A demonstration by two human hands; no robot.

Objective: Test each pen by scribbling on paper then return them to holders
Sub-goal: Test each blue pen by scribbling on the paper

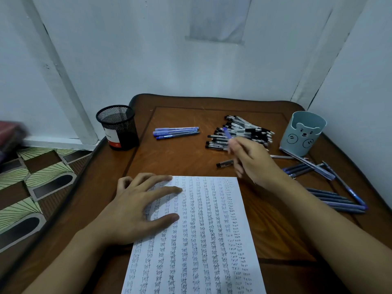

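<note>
Head view: right hand (pixel 250 160) pinches blue pen (pixel 227 133), axis pointing away-left; left hand (pixel 140 206) splayed flat on paper (pixel 201 240).

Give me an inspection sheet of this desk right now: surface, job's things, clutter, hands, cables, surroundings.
Surface: wooden table, scuffed, set in a corner.
Job's things: paper filled with columns of "test"; black mesh holder rear left, no pens showing; blue bear holder rear right; row of blue pens mid rear; pile of black pens right of them; loose blue pens at right.
Clutter: blurred reddish thing at left edge, cannot tell what.
Hands: left hand flat on the paper; right hand holds a blue pen above the pile.
Cables: nothing seen.
Surroundings: pale walls, patterned floor.
</note>
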